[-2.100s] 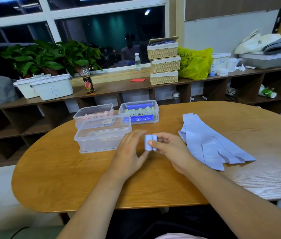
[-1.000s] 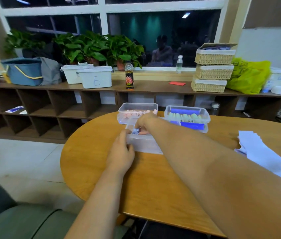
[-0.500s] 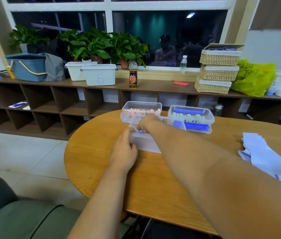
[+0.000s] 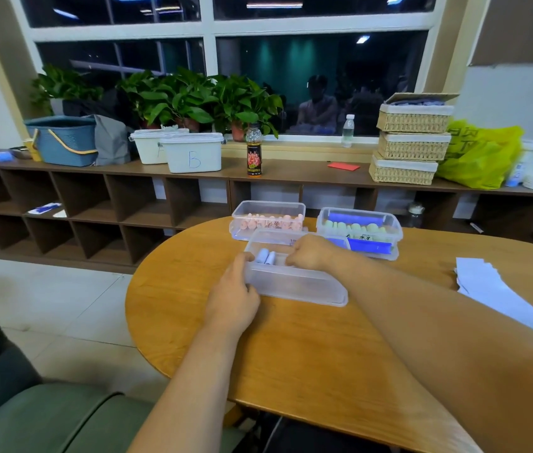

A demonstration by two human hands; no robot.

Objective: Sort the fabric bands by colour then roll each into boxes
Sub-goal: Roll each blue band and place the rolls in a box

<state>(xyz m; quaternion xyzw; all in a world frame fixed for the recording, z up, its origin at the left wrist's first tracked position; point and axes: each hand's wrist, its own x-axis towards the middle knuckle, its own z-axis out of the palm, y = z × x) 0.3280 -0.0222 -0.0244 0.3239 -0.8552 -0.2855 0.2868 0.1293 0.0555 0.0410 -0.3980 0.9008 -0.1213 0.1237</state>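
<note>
The left hand gripped the clear box at its left end near the counter edge. The right hand curled inside; whether its fingers held anything couldn't be told.

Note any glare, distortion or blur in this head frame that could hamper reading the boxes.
Head view: wide-angle bending curves the shelf and window frame; ceiling lights and a seated figure reflect in the dark window; the clear near box shows soft sheen, but its two pale rolls stay readable; edges look slightly soft.
</note>
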